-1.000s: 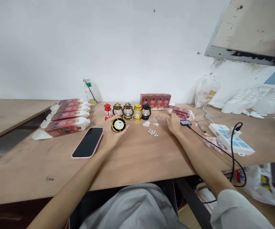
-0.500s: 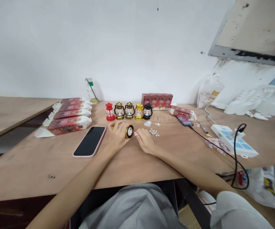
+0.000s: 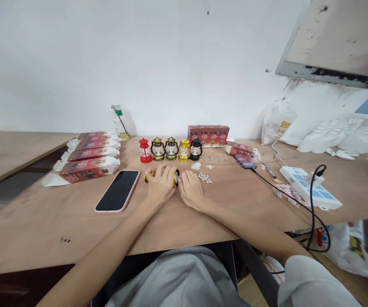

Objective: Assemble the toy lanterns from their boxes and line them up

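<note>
My left hand is wrapped around a small gold-and-black toy lantern lying on its side. Its dark, gold-rimmed base faces right, and the top pokes out left of my fingers. My right hand is closed, with thumb and fingertips against that base; anything pinched in them is hidden. Behind my hands stands a row of toy lanterns: a red one, two bronze ones, a gold one and a black one. Several small round silvery button-like pieces lie right of my right hand, near small white pieces.
A phone lies left of my hands, beside several opened red boxes. At the back are a red printed box and a clear bottle. Toward the right sit a power strip, a black cable and plastic bags.
My right hand has moved in against the lantern's base. The lantern has turned, so its base faces more to the right and shows less.
</note>
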`<state>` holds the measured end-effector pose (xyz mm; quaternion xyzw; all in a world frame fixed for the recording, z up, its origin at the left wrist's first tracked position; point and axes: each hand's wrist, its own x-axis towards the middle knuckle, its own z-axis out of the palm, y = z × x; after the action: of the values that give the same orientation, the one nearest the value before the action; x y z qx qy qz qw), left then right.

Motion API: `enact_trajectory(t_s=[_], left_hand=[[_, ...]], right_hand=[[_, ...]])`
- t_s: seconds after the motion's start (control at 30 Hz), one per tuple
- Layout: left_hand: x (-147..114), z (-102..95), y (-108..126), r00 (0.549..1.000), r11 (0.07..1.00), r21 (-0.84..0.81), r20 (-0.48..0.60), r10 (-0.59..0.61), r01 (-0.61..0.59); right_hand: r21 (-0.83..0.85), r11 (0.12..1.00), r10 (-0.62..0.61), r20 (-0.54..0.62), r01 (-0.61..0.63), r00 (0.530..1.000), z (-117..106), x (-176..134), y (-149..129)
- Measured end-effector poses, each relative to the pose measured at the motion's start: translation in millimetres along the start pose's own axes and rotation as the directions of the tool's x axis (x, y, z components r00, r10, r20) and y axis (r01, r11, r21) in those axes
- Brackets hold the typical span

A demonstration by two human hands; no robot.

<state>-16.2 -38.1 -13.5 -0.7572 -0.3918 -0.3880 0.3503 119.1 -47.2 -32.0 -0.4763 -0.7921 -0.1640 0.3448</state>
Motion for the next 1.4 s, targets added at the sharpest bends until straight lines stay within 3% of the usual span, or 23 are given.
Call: enact_trajectory(t_s=[0.37,0.63,0.7,0.77,0.87,0.93,1.1,1.4], left_hand=[[1.3,-2.7,3.5,1.0,0.999,0.026,-0.005,0.029,-0.028],[-0.1,1.6,1.5,0.997,1.0,0.012,0.075,0.012,-0.013],[-0.9,2.3,-1.2,0.994,1.0,-0.006,0.105,-0.016,0.016],[-2.1,2.0,-5.3,0.99,0.998,-0.01,0.133,-0.053,0.055],[-3.6,0.3,-11.7,0.978,0.993,0.01,0.176,-0.114,0.114],[-3.7,-1.0,-14.4,0.971,0.99,0.021,0.196,-0.14,0.139],[-2.6,-2.4,-15.5,0.974,0.99,-0.008,0.182,-0.138,0.142],[-4.5,0.0,-16.7,0.978,0.993,-0.038,0.18,-0.107,0.115]], right_hand=[[0.113,0.993,-0.026,-0.011,0.027,1.0,4.0,-0.5,3.3],[0.131,0.991,-0.002,0.024,-0.001,1.0,7.7,2.5,6.1],[0.145,0.989,0.013,0.015,-0.015,1.0,7.4,6.5,14.6],[0.169,0.98,0.106,0.006,-0.106,0.994,5.4,11.7,31.1],[0.202,0.915,0.348,0.037,-0.348,0.937,-2.7,19.0,67.7],[0.235,0.876,0.416,0.073,-0.421,0.906,-10.5,21.4,92.4],[0.248,0.852,0.454,0.092,-0.462,0.886,-24.9,18.8,124.7],[0.302,0.834,0.448,0.115,-0.461,0.887,-25.1,16.7,125.3]])
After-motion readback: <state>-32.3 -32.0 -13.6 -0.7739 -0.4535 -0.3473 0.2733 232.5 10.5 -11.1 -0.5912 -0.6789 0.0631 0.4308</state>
